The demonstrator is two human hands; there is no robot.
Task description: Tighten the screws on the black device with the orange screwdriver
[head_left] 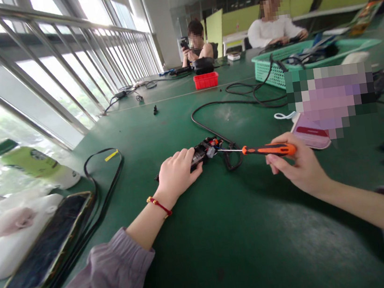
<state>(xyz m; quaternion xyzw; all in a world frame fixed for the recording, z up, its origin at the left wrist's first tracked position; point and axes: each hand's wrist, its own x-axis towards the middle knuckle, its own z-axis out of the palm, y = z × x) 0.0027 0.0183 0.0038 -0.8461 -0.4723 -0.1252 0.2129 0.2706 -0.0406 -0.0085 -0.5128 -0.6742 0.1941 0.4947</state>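
Note:
My left hand (177, 174) is closed over a black corded device (201, 154) that lies on the green table (206, 255). The device's right end is exposed, with small orange and grey parts and wires showing; much of its body is hidden under my fingers. In my right hand (296, 168) is an orange and black screwdriver (268, 149), held level by its handle. Its thin metal shaft points left, and the tip meets or nearly meets the exposed end; exact contact is too small to tell. A black cable (204, 107) runs from beside the device.
A phone (49, 245), a white case and a bottle (35, 164) stand at left by the railing (59, 53). A green basket (269, 72) of cables, a red bin (206, 80) and a pink phone (312, 133) lie beyond. Two people sit across the table.

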